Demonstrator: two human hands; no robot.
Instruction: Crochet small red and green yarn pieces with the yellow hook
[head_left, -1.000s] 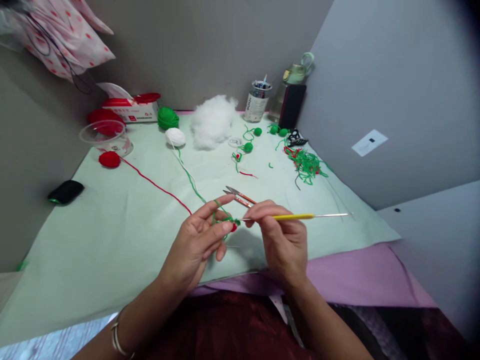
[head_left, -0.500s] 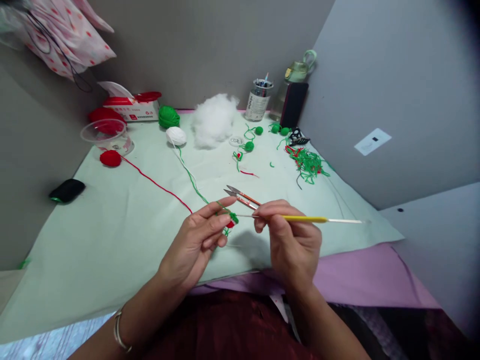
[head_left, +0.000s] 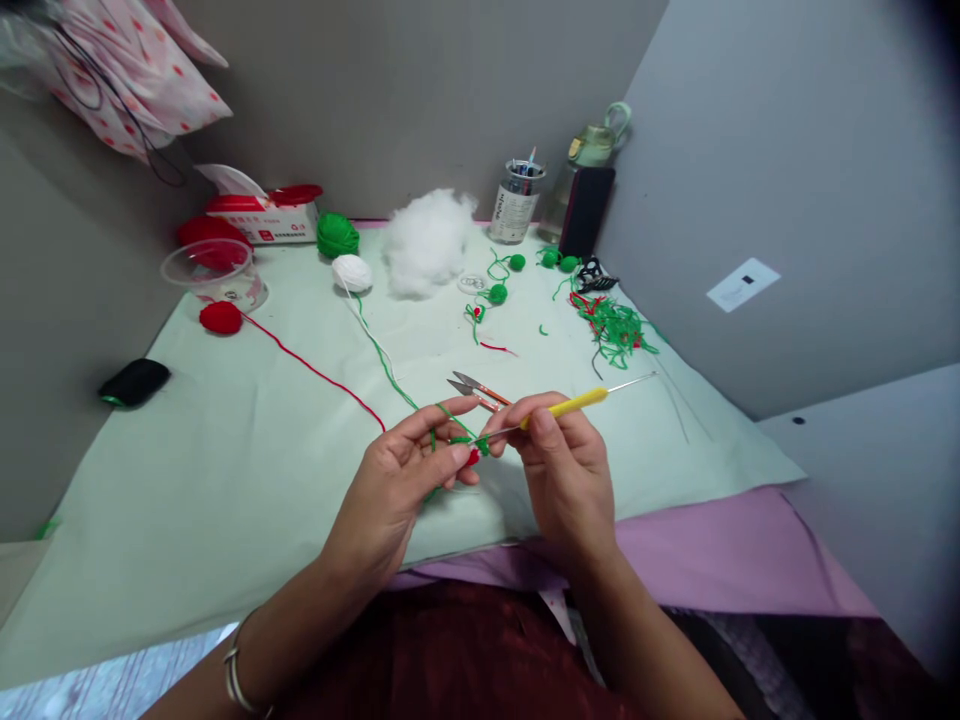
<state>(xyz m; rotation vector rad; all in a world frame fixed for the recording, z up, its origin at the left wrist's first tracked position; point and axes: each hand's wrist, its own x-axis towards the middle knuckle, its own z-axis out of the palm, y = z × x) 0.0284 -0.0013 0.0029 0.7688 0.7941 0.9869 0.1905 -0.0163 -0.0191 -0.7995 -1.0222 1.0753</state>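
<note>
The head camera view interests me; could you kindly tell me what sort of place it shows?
Probably a small craft corner: a green yarn ball and a clump of white stuffing sit on the cloth-covered table, and the right hand holds a yellow-handled hook.

This looks like a small corner for making yarn things, but I can't tell if it is in a home or a shop. Gray walls [head_left: 420, 90] close in the table, which has a pale green cloth [head_left: 217, 480] on it. Near the upper left are a red yarn ball [head_left: 221, 318], a green yarn ball [head_left: 337, 236] and a tissue box [head_left: 281, 222]. Fluffy white stuffing [head_left: 427, 245] sits top middle, and a yellow hook [head_left: 574, 404] shows right of center
</note>
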